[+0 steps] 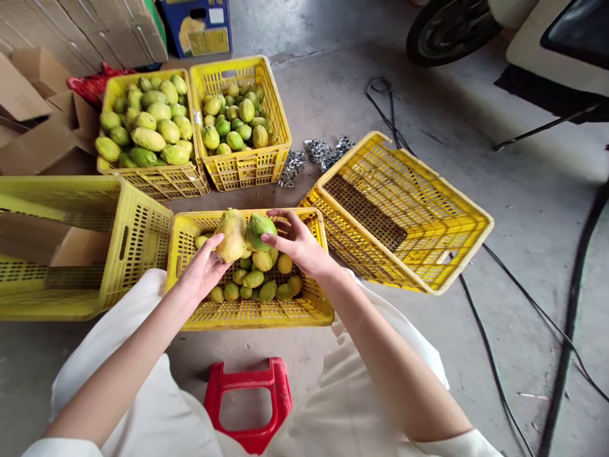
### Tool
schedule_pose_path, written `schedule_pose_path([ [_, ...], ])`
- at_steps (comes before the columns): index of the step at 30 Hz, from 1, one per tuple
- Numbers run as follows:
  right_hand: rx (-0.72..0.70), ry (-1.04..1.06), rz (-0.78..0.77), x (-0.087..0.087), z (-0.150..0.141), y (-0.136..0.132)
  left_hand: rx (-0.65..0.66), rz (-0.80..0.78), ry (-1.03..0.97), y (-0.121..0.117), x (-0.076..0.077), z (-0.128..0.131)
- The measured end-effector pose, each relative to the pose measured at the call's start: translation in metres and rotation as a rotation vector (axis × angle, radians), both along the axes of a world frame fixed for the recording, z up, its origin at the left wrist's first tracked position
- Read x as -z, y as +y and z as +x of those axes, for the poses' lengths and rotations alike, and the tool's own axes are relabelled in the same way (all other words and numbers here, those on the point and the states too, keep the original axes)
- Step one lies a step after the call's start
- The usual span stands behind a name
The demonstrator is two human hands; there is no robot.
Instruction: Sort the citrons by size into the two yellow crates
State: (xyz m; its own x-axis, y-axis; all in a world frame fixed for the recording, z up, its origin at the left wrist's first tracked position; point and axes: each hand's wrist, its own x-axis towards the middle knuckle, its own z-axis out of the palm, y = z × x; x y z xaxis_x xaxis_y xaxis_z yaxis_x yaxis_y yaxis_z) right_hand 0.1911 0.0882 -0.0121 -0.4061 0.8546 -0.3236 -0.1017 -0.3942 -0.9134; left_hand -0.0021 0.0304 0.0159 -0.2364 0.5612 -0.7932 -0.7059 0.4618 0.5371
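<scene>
My left hand (205, 270) is closed around a large, knobbly yellow lemon (231, 235), gripping its near left side. My right hand (299, 244) holds a green lemon (260, 232) from its right side, with thumb and fingers on it. The two fruits are side by side, close together or touching, above a yellow plastic crate (190, 317) in front of me. Smaller yellow-green lemons (254, 279) lie in the bottom of that crate. Part of them is hidden behind my hands and the held fruits.
Beyond stand two crates, one heaped with lemons (152, 114), one partly filled (242, 120). A tilted crate (399, 209) lies right; another (143, 235) with cardboard stands left. A red stool (250, 406) is between my legs. Black cables (495, 362) cross the floor near a vehicle wheel (450, 32).
</scene>
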Motion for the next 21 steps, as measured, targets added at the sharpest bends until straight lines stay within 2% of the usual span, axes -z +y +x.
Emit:
schedule_pose_path([
  [8, 0.093, -0.002, -0.245, -0.006, -0.005, -0.001, 0.02, -0.028, 0.001, -0.003, -0.001, -0.002],
  [12, 0.199, -0.033, -0.509, 0.007, -0.007, -0.003, -0.027, -0.127, -0.022, 0.0, 0.002, -0.009],
  [16, 0.317, -0.129, -0.81, 0.026, -0.008, -0.02, -0.098, -0.241, -0.013, -0.001, 0.001, -0.022],
  [19, 0.29, -0.211, -0.909, 0.037, -0.013, -0.034, -0.148, -0.244, -0.049, -0.006, -0.006, -0.032],
  [21, 0.269, -0.25, -0.93, 0.037, -0.024, -0.029, -0.167, -0.226, -0.085, -0.009, -0.011, -0.038],
])
